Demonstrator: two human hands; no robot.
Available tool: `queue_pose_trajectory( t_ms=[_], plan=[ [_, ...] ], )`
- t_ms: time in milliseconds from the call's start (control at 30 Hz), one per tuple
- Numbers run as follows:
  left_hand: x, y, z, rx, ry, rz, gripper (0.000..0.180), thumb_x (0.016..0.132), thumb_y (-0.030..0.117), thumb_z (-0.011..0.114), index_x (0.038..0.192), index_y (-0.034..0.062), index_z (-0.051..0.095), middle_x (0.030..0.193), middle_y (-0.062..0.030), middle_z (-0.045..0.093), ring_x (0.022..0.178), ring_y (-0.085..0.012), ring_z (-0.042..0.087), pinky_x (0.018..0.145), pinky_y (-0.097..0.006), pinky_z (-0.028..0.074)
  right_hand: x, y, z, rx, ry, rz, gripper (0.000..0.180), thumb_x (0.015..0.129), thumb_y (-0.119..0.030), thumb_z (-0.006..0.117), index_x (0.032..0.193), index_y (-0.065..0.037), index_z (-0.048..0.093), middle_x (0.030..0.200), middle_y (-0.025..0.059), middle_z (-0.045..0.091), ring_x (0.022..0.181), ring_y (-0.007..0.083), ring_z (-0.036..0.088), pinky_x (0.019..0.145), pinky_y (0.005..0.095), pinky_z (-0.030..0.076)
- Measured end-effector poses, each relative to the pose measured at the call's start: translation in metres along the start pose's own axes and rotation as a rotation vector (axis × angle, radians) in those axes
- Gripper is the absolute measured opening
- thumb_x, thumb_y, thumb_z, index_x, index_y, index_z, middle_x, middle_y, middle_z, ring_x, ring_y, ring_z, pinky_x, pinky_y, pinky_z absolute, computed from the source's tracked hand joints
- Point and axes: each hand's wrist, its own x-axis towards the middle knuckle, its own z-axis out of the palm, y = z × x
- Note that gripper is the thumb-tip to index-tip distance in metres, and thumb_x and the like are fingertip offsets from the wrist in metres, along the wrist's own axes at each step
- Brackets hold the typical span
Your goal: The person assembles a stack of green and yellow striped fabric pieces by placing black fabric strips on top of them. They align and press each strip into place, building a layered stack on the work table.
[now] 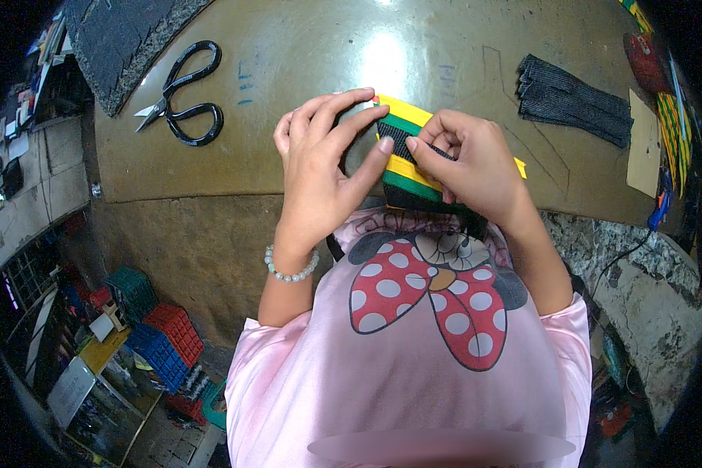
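A piece of striped fabric (408, 189) with yellow, green and black bands lies at the table's near edge, in front of my chest. My left hand (324, 152) grips its left end, with the fingertips at the far corner and the thumb on the black band. Over its right part is my right hand (472, 160), thumb and forefinger pinched on a black woven strip (398, 140) between the yellow bands. The right hand covers part of the fabric, and its lower fingers are curled underneath.
Black-handled scissors (181, 97) lie partly spread on the table (312, 47) at left. At right are a stack of black woven strips (573, 100), a tan card (643, 144) and striped straps (673, 144). A dark slab (125, 47) sits far left; plastic crates (171, 331) stand below.
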Motion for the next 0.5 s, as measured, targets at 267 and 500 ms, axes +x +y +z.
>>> queue_pose_trajectory(
  t_ms=[267,500],
  plan=[
    [0.0015,-0.0009,0.0094,0.004,0.094,-0.048,0.021,0.082,0.023,0.072,0.102,0.0163,0.075,0.119,0.0038,0.066,0.114,-0.0229,0.052,0.104,-0.043,0.026,0.0005,-0.001,0.0001,0.0,-0.008,-0.002,0.02,0.088,-0.015,0.068,0.079,0.001,0.061,0.051,0.007,0.059,0.041,0.0121,0.057,0.042,0.0276,0.039],
    [0.0014,-0.0016,0.0114,0.007,0.117,-0.042,0.021,0.081,0.023,0.073,0.101,0.0164,0.075,0.118,0.0039,0.066,0.113,-0.0222,0.053,0.103,-0.041,0.028,0.0018,0.0023,0.0014,0.034,-0.006,0.006,0.02,0.087,-0.016,0.069,0.08,0.002,0.062,0.054,0.0095,0.06,0.042,0.0128,0.057,0.042,0.0294,0.041]
  ],
)
